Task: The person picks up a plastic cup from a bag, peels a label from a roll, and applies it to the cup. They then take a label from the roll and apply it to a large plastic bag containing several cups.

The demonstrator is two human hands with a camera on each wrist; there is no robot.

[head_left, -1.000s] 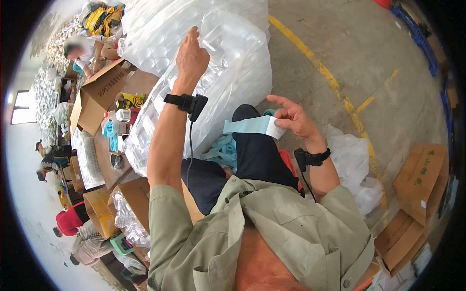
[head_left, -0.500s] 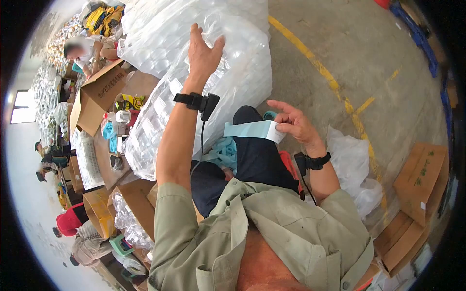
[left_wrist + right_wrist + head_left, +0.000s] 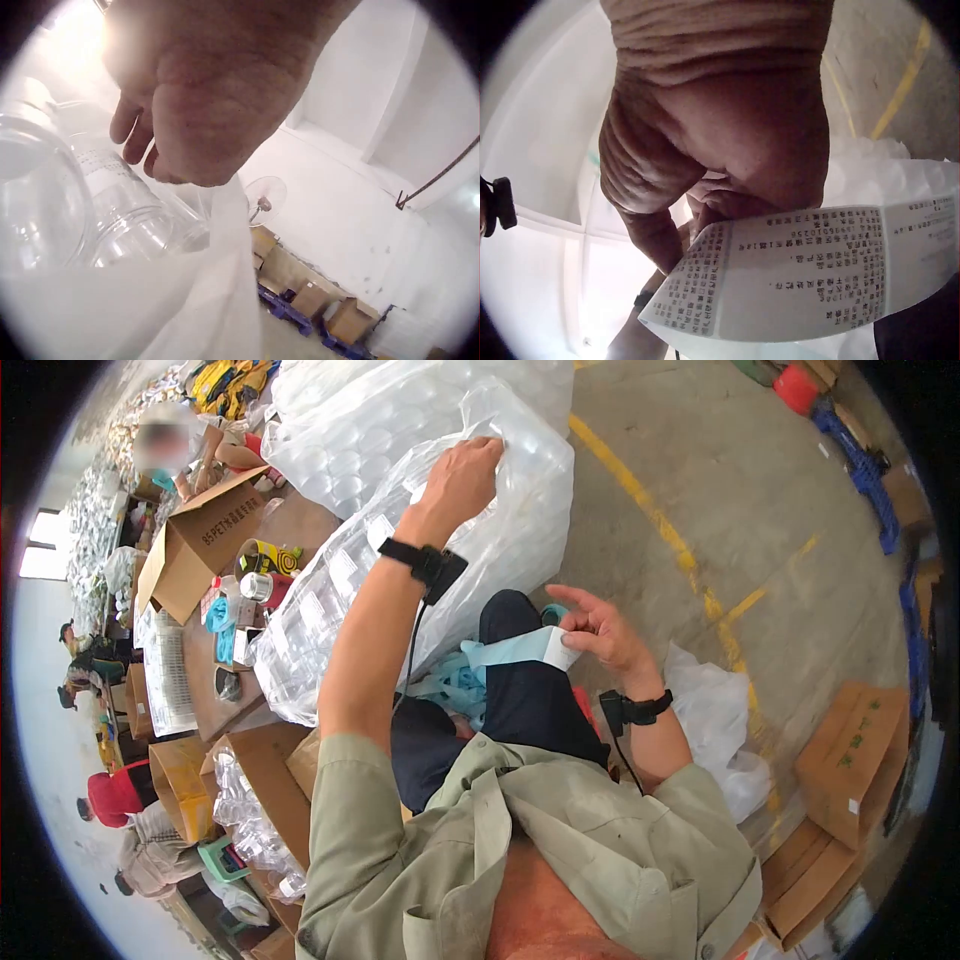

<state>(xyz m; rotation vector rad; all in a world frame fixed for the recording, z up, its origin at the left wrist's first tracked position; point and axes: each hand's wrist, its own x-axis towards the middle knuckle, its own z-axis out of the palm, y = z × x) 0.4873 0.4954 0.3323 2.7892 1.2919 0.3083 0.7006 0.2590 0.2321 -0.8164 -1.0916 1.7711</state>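
My left hand [image 3: 462,485] is at the mouth of a large clear plastic bag [image 3: 540,470], fingers curled and gripping its edge. In the left wrist view the film rises to a peak under the hand [image 3: 217,97]; clear plastic jars [image 3: 135,225] lie beside the fingers, one bearing a printed label. My right hand [image 3: 605,630] pinches the end of a label strip [image 3: 520,648] between thumb and finger. The strip has a pale blue backing and crosses my dark-trousered knee. In the right wrist view, rows of small print cover the white label [image 3: 795,270] below the right hand [image 3: 720,150].
Loose blue backing strip [image 3: 450,685] lies heaped between my legs. Crumpled plastic [image 3: 705,720] and open cardboard boxes [image 3: 850,760] are on the right. On the left are a cluttered table [image 3: 215,700], a box of clear jars [image 3: 255,830] and several people.
My left hand, spread above the bag half a second ago, has come down with its fingers curled at the bag's edge. The right hand stays nearly in place with the label strip.
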